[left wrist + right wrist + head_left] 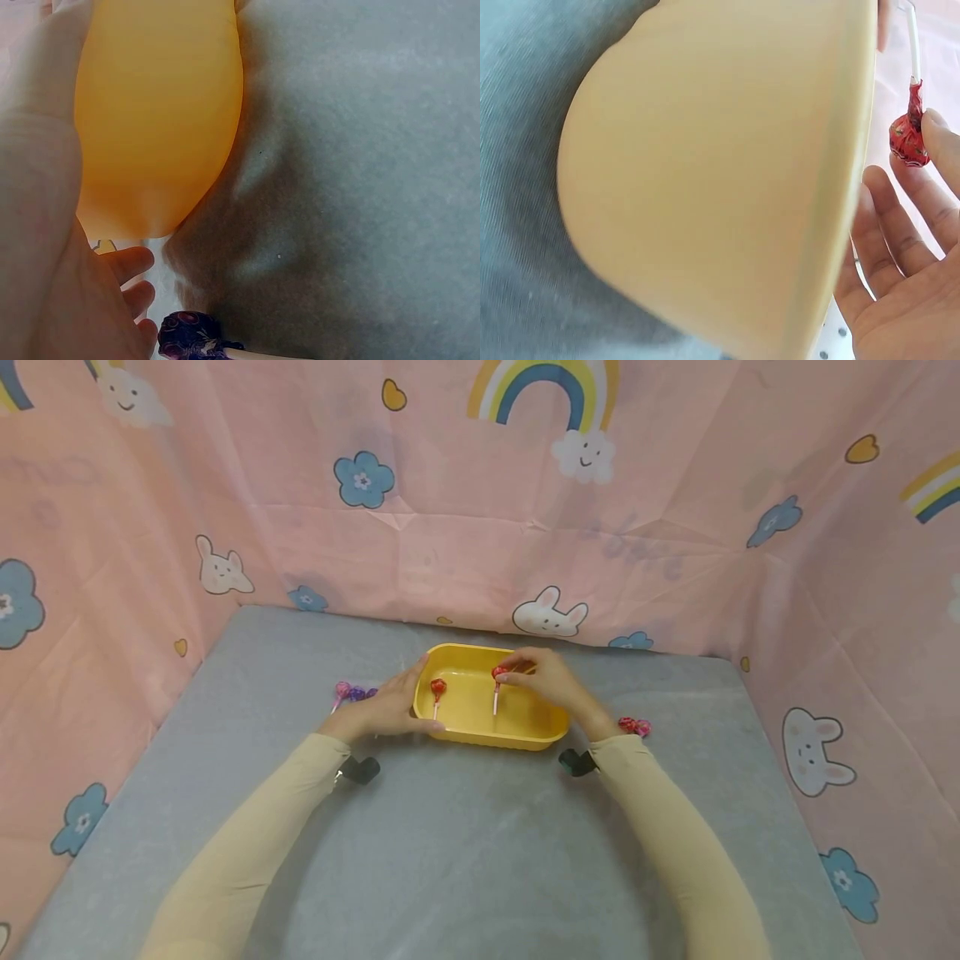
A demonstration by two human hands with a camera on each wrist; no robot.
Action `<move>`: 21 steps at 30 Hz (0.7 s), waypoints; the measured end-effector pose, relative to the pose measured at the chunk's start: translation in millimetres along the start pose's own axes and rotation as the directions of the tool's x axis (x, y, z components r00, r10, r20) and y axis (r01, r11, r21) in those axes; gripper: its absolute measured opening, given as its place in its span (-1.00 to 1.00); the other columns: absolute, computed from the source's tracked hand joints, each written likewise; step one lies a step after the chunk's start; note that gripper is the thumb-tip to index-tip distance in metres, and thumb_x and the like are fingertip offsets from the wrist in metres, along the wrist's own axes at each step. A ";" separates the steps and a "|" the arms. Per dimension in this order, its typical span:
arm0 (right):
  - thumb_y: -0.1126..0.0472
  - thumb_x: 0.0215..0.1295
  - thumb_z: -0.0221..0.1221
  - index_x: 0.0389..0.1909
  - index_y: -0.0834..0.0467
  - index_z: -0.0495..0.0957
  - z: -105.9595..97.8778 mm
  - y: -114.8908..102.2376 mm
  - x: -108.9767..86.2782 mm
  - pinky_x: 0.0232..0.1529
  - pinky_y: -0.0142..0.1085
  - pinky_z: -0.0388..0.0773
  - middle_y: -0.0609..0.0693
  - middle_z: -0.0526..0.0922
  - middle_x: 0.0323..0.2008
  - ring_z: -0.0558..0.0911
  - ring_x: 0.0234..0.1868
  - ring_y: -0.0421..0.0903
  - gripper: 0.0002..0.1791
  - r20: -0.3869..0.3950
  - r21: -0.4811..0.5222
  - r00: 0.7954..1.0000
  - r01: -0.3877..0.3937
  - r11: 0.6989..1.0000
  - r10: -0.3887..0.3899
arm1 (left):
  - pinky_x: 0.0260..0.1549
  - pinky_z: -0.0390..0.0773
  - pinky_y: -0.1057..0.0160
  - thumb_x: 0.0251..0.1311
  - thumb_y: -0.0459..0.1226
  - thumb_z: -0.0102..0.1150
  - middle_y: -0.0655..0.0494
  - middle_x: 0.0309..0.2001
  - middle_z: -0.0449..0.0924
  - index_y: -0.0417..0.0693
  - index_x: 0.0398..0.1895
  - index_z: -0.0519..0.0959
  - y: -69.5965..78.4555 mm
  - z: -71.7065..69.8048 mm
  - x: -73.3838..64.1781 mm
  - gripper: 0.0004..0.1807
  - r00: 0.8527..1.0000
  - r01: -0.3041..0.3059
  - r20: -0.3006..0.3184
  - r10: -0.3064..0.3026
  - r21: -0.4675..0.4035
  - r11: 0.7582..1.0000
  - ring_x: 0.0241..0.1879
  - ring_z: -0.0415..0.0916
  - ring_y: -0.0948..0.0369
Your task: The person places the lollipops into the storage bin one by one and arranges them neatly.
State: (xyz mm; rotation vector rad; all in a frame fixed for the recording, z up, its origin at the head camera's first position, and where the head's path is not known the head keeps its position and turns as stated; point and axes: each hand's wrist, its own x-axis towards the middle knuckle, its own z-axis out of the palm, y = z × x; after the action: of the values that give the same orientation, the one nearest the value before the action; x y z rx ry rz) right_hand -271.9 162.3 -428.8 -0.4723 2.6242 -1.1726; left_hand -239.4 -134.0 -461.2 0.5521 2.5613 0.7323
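Note:
A yellow plastic tub (pixel 487 739) stands on the grey tabletop, its wall large in both wrist views. My left hand (pixel 382 703) grips its left end, thumb along the front rim and fingers toward the back corner. Over the tub's right part, my right hand (pixel 551 679) pinches a red-wrapped lollipop (pixel 909 140) by its candy head between thumb and index finger. In the head view the white stick (pixel 495 700) points down into the tub; the other fingers are spread. A second red lollipop (pixel 438 687) lies inside, at the left.
Left of the tub lie a pink lollipop (pixel 342 689) and purple ones (pixel 357 693), partly behind my left hand. More red and pink lollipops (pixel 634 726) lie beyond my right wrist. A pink patterned curtain (pixel 450 552) encloses the table at the back and sides.

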 end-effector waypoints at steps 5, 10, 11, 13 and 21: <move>0.00 0.28 0.30 -0.07 0.05 0.68 8.0 -5.6 3.4 0.05 -0.20 0.55 0.01 0.72 -0.10 0.61 -0.07 -0.02 -0.71 0.008 0.020 1.000 0.009 1.000 -0.009 | 0.57 -0.17 -0.16 0.00 0.38 0.24 -0.06 0.63 -0.38 0.13 0.56 -0.59 1.3 -0.6 -0.9 0.43 1.000 0.004 0.001 -0.004 -0.004 1.000 0.60 -0.27 -0.13; 0.01 0.29 0.30 -0.08 0.07 0.68 16.4 -8.7 8.4 0.02 -0.24 0.54 0.02 0.72 -0.12 0.61 -0.08 -0.03 -0.72 0.008 0.009 1.000 0.023 1.000 -0.024 | 0.57 -0.17 -0.15 -0.01 0.40 0.24 -0.05 0.63 -0.39 0.14 0.56 -0.60 1.1 0.3 -0.1 0.43 1.000 0.006 0.005 -0.006 -0.004 1.000 0.61 -0.27 -0.12; 0.01 0.28 0.31 -0.08 0.07 0.68 17.8 -9.3 9.2 0.03 -0.23 0.54 0.02 0.72 -0.12 0.61 -0.08 -0.03 -0.72 0.008 0.009 1.000 0.026 1.000 -0.026 | 0.57 -0.17 -0.16 -0.02 0.40 0.23 -0.05 0.63 -0.39 0.15 0.56 -0.59 1.0 0.3 0.0 0.43 1.000 0.008 0.006 -0.008 -0.006 1.000 0.61 -0.27 -0.12; 0.02 0.28 0.31 -0.09 0.08 0.69 20.2 -9.7 10.8 0.04 -0.21 0.55 0.03 0.72 -0.13 0.61 -0.08 -0.02 -0.72 0.006 0.002 0.999 0.034 0.999 -0.034 | 0.56 -0.15 -0.16 -0.04 0.42 0.23 -0.04 0.64 -0.38 0.16 0.56 -0.59 0.8 0.4 0.0 0.44 1.000 0.013 0.007 -0.013 -0.008 1.000 0.61 -0.27 -0.12; 0.00 0.28 0.31 -0.11 0.05 0.68 28.2 -9.2 16.9 0.06 -0.18 0.56 0.01 0.71 -0.14 0.60 -0.08 -0.02 -0.74 0.005 0.009 1.000 0.031 0.999 -0.031 | 0.57 -0.17 -0.16 0.01 0.39 0.22 -0.06 0.63 -0.40 0.10 0.56 -0.59 0.2 -0.2 0.1 0.42 1.000 -0.010 0.003 0.010 0.003 1.000 0.61 -0.27 -0.13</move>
State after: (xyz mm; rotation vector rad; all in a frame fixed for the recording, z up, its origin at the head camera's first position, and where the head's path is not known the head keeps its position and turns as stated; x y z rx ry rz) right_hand -276.3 131.0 -441.5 -0.5155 2.6155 -1.1901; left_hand -239.5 -133.9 -461.0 0.5667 2.5597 0.7302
